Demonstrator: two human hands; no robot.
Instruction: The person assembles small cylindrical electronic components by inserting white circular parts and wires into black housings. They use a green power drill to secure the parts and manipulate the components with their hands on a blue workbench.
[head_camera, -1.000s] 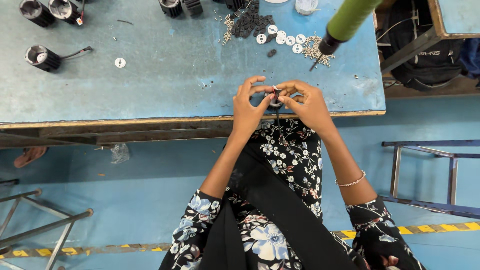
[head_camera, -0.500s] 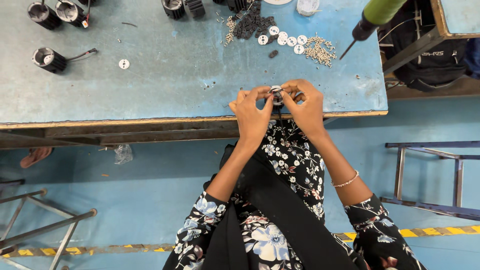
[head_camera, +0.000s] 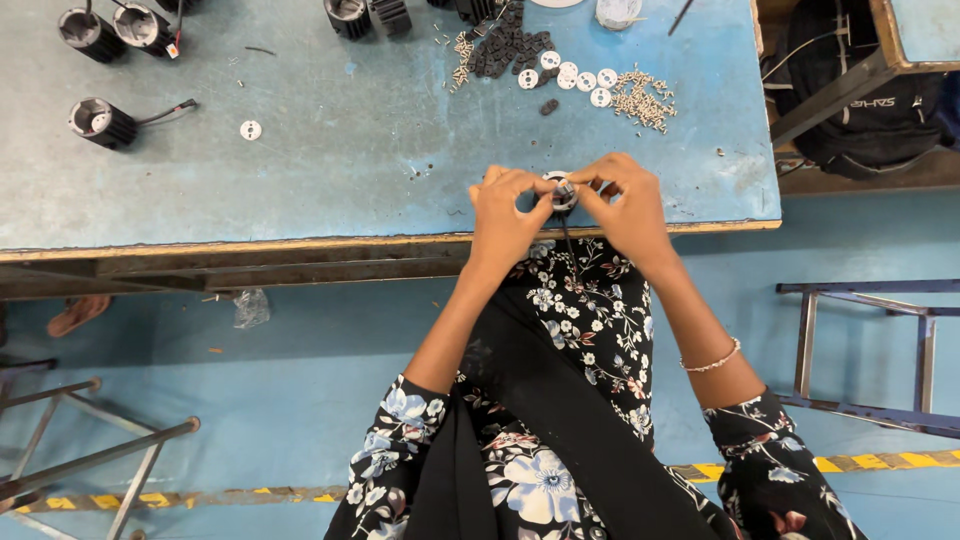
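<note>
From the head camera, the left hand and the right hand both pinch a small round black part between fingertips, just above the near edge of the blue table, a thin wire hanging from it. Compared with half a second ago, the hands sit at the same spot, and the green-handled tool has gone from the upper right. White discs and loose screws lie beyond.

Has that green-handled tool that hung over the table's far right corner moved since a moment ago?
Yes. It has swung up and away past the far edge of the blue table; only a thin dark tip shows near the white container.
</note>
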